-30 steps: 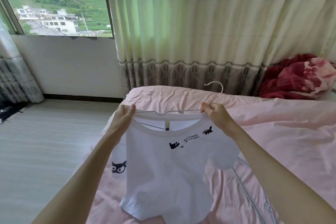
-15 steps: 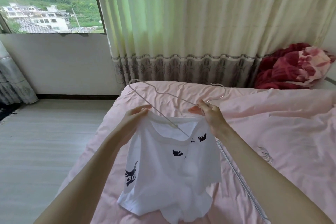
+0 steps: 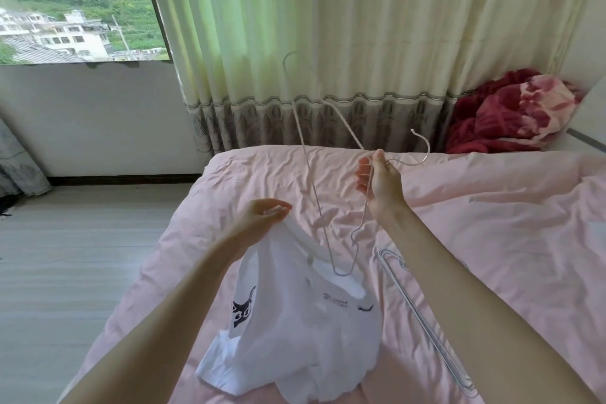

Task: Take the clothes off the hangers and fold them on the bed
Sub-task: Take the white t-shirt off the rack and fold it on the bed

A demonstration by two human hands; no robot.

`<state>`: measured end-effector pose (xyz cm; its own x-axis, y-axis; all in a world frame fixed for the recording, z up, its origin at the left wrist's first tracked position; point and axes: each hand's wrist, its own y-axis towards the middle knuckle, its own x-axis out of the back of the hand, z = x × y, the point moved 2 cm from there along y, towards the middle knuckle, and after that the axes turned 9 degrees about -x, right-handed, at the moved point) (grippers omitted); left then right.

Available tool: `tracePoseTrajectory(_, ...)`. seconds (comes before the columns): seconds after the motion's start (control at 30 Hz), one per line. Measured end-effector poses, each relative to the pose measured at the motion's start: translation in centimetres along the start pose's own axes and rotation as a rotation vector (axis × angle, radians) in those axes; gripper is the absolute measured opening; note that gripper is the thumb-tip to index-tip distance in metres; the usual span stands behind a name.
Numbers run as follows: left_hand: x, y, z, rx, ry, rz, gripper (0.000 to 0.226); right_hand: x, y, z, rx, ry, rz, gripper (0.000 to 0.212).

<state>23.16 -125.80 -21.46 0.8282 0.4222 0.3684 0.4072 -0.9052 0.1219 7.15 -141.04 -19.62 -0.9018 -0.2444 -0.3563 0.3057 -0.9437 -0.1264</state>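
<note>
Holding the white wire hanger up by its neck, the right hand had its fingers curled round the wire just under the hook, which stuck out past the thumb side toward the curtain. That hanger was tipped on end, one corner way up above the hand, the other dangling below it, right at the collar of the white t-shirt; couldn't tell if that low corner was quite out of the neck hole or not. Over on the other side and a bit lower, the left hand was pinching the shirt's shoulder edge, so the shirt drooped from those fingers with its bottom heaped on the pink bed. Under the right forearm a few more hangers lay flat on the sheet. Beyond the right hand, a red blanket was bunched up against the wall.
</note>
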Motion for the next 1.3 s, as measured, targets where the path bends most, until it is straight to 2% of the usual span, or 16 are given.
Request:
tracePoseTrajectory(0.1,-1.0,0.3,0.8,0.042,0.061,0.043,0.021,1.6,0.6,-0.3,-0.051,-0.011,-0.062,0.042)
tracePoseTrajectory(0.27,-2.7,0.4,3.1,0.158,0.183,0.133,0.032,8.4,2.7,-5.2,-0.144,-0.292,-0.144,0.036)
tracePoseTrajectory(0.33,-3.8,0.2,4.1,0.185,0.191,0.181,0.028,11.4,2.8,-8.0,-0.21,-0.395,-0.17,0.031)
tracePoseTrajectory(0.43,-6.3,0.7,6.3,0.255,0.197,0.224,0.02,16.1,4.1,-12.4,-0.279,-0.572,-0.241,0.034)
tracePoseTrajectory(0.7,-10.8,3.3,12.1,0.446,0.226,0.212,0.026,26.9,8.7,-20.3,-0.53,-0.602,-0.419,0.025)
tracePoseTrajectory(0.8,-11.5,4.3,14.8,0.452,0.291,0.245,0.041,29.1,10.5,-21.7,-0.566,-0.562,-0.477,0.02)
tracePoseTrajectory(0.9,-12.3,4.9,16.9,0.44,0.345,0.268,0.044,30.9,12.2,-23.2,-0.591,-0.531,-0.558,0.023)
tracePoseTrajectory(0.97,-12.7,5.0,17.4,0.446,0.339,0.274,0.04,31.9,12.9,-24.1,-0.627,-0.58,-0.567,0.029)
tracePoseTrajectory(1.1,-14.1,5.3,15.1,0.435,0.284,0.231,0.016,33.8,13.4,-25.4,-0.679,-0.763,-0.551,0.04)
tracePoseTrajectory(1.23,-15.2,5.4,13.8,0.424,0.244,0.249,0.024,33.8,12.8,-24.7,-0.682,-0.865,-0.601,0.041)
tracePoseTrajectory(1.3,-15.3,5.5,13.7,0.437,0.263,0.23,0.02,33.3,12.2,-24.2,-0.687,-0.888,-0.607,0.04)
